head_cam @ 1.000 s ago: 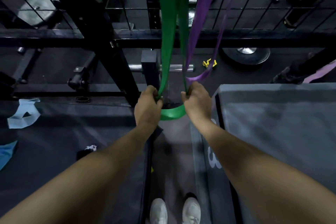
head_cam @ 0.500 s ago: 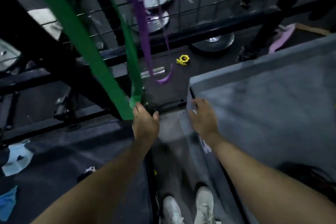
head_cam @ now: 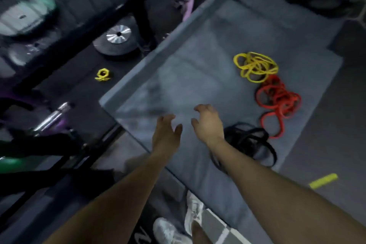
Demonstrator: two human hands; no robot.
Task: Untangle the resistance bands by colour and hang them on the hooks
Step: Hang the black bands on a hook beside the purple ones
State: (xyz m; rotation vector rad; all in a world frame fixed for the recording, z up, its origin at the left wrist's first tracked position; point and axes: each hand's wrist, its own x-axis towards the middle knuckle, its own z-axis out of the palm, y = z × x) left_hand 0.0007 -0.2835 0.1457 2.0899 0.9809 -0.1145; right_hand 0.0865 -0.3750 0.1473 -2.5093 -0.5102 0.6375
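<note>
Resistance bands (head_cam: pixel 257 69) — yellow, red, black tangles

Matt grey fabric-covered box (head_cam: pixel 178 77), shiny metal weight plate hub (head_cam: pixel 118 34), matt rubbery red bands (head_cam: pixel 277 101)

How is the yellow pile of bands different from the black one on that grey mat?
The yellow bands look thin and lie in many small loops; the black bands look wider and lie in a few big loops. The yellow bands sit at the mat's far end, the black bands beside the right hand. Both lie tangled and untouched.
</note>
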